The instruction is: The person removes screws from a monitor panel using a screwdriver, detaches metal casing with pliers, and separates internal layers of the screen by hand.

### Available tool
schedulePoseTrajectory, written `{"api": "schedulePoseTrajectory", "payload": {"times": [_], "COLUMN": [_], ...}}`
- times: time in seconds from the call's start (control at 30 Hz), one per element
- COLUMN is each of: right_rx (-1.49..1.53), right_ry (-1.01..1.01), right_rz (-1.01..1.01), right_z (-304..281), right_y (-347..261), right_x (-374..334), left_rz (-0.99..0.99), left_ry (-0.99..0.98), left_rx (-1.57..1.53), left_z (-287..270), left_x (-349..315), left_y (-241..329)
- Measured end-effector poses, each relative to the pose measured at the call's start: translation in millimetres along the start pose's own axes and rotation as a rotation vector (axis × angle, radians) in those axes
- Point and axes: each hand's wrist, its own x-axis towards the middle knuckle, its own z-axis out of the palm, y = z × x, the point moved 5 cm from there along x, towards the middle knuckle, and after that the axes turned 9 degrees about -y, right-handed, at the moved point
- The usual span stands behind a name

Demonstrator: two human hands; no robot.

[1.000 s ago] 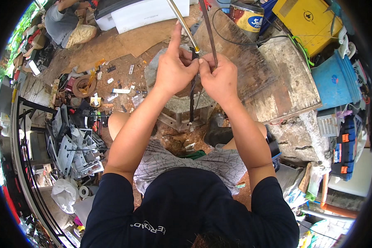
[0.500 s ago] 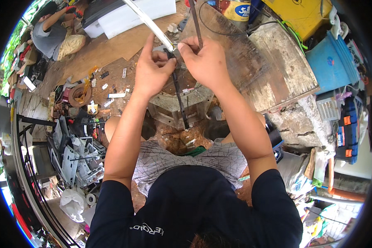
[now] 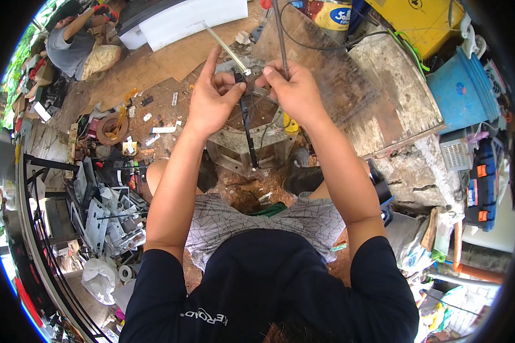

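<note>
My left hand (image 3: pixel 214 94) pinches a narrow black strip (image 3: pixel 246 126) between thumb and fingers, its index finger stretched out. The strip hangs down toward me over a grey, many-sided metal stand (image 3: pixel 226 147). Just beyond those fingertips is the end of a slim, pale yellowish-white bar (image 3: pixel 226 48), slanting away to the upper left. Whether the bar is joined to the black strip I cannot tell. My right hand (image 3: pixel 294 91) is closed around a thin dark rod (image 3: pixel 280 40) that points away from me. Its thumb and index finger come near the bar's end.
A stained wooden board (image 3: pixel 320 68) lies at the right, near a blue bucket (image 3: pixel 460 88) and a yellow case (image 3: pixel 418 23). Metal scrap (image 3: pixel 111 220) is heaped on the left. Another person (image 3: pixel 77 43) crouches at the far left beside a white block (image 3: pixel 191 23).
The pale bar has tilted and looks shorter, its near end shifted slightly right. My right hand has moved a little right and nearer to me. A yellow thing now shows beside the stand.
</note>
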Motion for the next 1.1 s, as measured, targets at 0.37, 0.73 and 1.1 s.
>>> {"api": "schedulePoseTrajectory", "payload": {"times": [0.37,0.73,1.1], "right_rx": [-0.039,-0.237,-0.169], "right_ry": [0.037,-0.299,-0.087], "right_rz": [-0.055,-0.225,-0.314], "right_z": [7.3,-6.7,-28.7], "right_y": [5.6,-29.0,-23.7], "right_x": [-5.2,24.0,24.9], "left_rz": [-0.072,0.012,0.017], "left_ry": [0.026,0.008,0.086], "left_rx": [-0.020,-0.064,-0.247], "left_z": [-1.0,4.6,-13.2], "left_x": [-1.1,7.2,11.1], "left_y": [-13.6,11.3,13.0]}}
